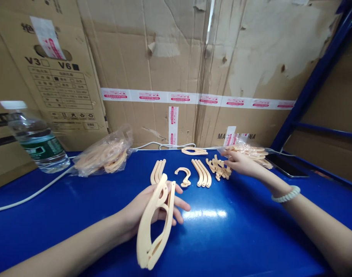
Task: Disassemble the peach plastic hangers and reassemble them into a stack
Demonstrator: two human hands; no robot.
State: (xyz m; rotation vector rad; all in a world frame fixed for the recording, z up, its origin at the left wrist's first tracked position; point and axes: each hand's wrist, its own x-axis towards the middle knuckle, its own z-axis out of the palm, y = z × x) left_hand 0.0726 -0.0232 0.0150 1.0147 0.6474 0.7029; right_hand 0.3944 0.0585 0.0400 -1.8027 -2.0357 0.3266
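My left hand holds a cream plastic folding hanger, folded up and tilted upright towards me. The thumb side is behind it, and several fingers spread out past its right side. My right hand reaches to the far right, beside a pile of small cream plastic pieces and in front of a clear bag of cream parts. Its fingers point left and look apart, with nothing visible between them. Between the hands lie a cream hook, curved hanger arms and more arms.
Another folded hanger lies at the back of the blue table. To the left are a plastic bag of parts, a water bottle and a white cable. A phone lies right. Cardboard stands behind.
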